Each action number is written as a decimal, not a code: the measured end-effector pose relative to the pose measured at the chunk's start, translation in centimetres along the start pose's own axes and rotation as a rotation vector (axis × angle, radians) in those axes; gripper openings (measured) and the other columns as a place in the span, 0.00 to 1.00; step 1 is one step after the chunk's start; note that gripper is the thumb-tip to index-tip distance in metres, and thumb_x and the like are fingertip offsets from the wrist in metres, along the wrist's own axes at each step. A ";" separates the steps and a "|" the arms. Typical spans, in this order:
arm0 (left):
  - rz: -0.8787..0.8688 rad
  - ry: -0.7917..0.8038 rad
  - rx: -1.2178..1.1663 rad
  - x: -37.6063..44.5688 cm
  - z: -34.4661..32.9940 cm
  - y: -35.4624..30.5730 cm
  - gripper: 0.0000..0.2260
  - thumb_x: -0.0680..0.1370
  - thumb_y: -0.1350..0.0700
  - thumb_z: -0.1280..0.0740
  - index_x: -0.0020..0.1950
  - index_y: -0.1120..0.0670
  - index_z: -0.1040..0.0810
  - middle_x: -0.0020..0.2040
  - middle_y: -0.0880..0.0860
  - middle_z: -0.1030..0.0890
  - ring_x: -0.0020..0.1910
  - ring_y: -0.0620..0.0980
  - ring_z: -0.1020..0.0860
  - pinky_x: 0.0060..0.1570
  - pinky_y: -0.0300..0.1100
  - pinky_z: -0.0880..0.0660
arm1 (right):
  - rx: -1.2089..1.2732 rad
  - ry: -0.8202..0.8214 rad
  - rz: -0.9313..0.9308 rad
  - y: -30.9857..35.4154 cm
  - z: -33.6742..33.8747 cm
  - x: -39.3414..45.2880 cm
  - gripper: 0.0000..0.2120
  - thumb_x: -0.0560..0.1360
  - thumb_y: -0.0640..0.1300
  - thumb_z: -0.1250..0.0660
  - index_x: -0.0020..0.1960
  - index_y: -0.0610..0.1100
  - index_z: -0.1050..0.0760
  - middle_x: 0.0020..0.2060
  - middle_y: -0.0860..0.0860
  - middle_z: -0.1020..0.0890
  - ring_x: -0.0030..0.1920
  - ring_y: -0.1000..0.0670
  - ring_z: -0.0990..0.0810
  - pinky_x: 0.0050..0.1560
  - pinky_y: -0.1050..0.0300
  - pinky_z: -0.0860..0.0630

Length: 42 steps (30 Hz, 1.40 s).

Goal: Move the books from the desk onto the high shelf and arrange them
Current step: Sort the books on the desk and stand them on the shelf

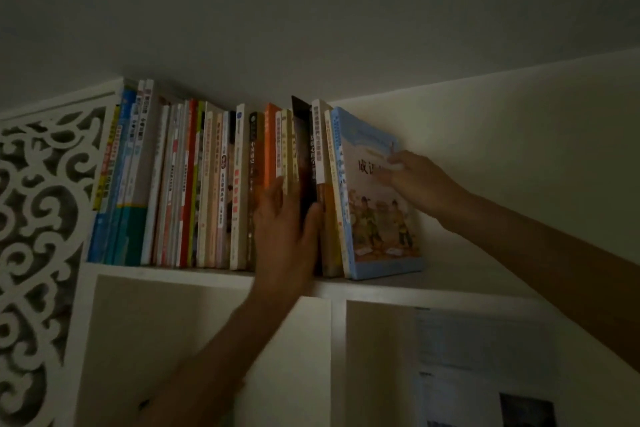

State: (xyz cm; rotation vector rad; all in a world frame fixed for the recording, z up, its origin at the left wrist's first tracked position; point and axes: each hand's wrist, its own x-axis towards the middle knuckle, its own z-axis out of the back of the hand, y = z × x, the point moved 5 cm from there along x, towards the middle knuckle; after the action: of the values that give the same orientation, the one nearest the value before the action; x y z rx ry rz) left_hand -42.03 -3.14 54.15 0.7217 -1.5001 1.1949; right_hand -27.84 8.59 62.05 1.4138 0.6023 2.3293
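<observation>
Reaching up from below, both bare arms meet a single row of books [214, 191] standing upright on the high shelf [166, 272], just under the ceiling [311, 10].

Count: about two dozen spines; exact number unclear, since the light is dim and the thin spines blur together. The row starts against the carved white side panel [38, 218] at the left and ends about midway along the shelf; the shelf board to the right of it carries no books.

Left hand [285, 229]: fingers straight and pointing up, palm laid against the spines near the right end of the row. Thumb sits on the right side of a dark book [304, 163], which stands taller than its neighbours and juts forward out of the row. The dark book lies between thumb and fingers, so this hand holds it.

Right hand [415, 180]: fingers extended leftward, resting flat on the front cover of the light blue book [377, 218], the last one in the row. That book leans left against its neighbours, cover facing out. Grip not closed; it presses only.

Below the shelf: two open white compartments [207, 340], separated by one vertical divider. Paper sheets [485, 374] are visible in the right one; detail too dark to read.
</observation>
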 end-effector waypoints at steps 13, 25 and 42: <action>-0.176 0.260 0.433 2.3 -1.4 2.9 0.36 0.72 0.29 0.51 0.74 0.43 0.57 0.77 0.54 0.60 0.76 0.53 0.60 0.72 0.52 0.58 | -0.136 0.178 0.002 -3.1 -5.0 0.9 0.67 0.54 0.67 0.24 0.76 0.51 0.66 0.76 0.48 0.53 0.76 0.47 0.52 0.74 0.42 0.45; -0.178 0.079 0.190 1.2 0.2 1.7 0.24 0.76 0.49 0.35 0.70 0.55 0.33 0.67 0.55 0.28 0.67 0.54 0.32 0.67 0.48 0.38 | -0.084 0.059 -0.138 -4.6 -4.7 -0.2 0.67 0.48 0.73 0.25 0.76 0.51 0.54 0.73 0.46 0.38 0.72 0.44 0.38 0.64 0.41 0.29; -0.543 0.353 -0.295 -20.3 -8.8 -13.2 0.07 0.75 0.57 0.38 0.47 0.57 0.21 0.44 0.54 0.20 0.48 0.49 0.27 0.50 0.41 0.33 | -0.572 -0.012 -0.264 -5.8 11.3 -29.7 0.05 0.76 0.42 0.34 0.50 0.52 0.25 0.43 0.56 0.21 0.44 0.58 0.23 0.39 0.73 0.29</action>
State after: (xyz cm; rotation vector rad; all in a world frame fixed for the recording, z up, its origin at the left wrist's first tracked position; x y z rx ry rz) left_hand -21.51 -2.01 38.69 0.6233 -1.0596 0.6303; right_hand -4.21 0.71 41.55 1.0116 0.0875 2.0493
